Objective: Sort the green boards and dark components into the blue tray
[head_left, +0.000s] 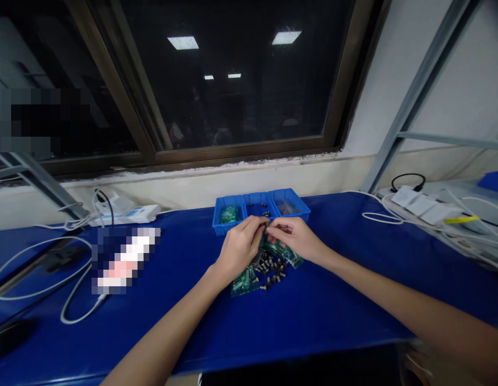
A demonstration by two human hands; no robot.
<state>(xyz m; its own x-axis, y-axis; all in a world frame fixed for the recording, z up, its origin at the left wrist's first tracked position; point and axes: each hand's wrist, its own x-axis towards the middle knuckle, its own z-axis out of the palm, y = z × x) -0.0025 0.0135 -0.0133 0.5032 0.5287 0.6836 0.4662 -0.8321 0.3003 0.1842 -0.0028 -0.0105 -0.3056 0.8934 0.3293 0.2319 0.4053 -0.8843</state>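
My left hand (241, 242) and my right hand (295, 237) meet just in front of the blue bins, fingertips pinched together. A tiny dark piece shows between them, too small to name. Below the hands lies a pile of small metal screw-like parts (269, 266), silver and dark. Green-tinted plastic packets lie around it: one packet (244, 282) at the left front, and more packets (292, 254) partly under my right hand. Behind stand three joined bins: the left bin (220, 229) holds green packets, the middle bin (253, 199) a few small dark parts, the right bin (303, 205) clear plastic bags.
The blue tabletop (333, 321) runs beneath a dark window (241, 80). At left are a power strip (146, 213), a blurred-out device on a white cable (67, 300), and a black mouse (9, 339). White adapters (424, 205) and cables lie at right, beside a metal post (410, 115).
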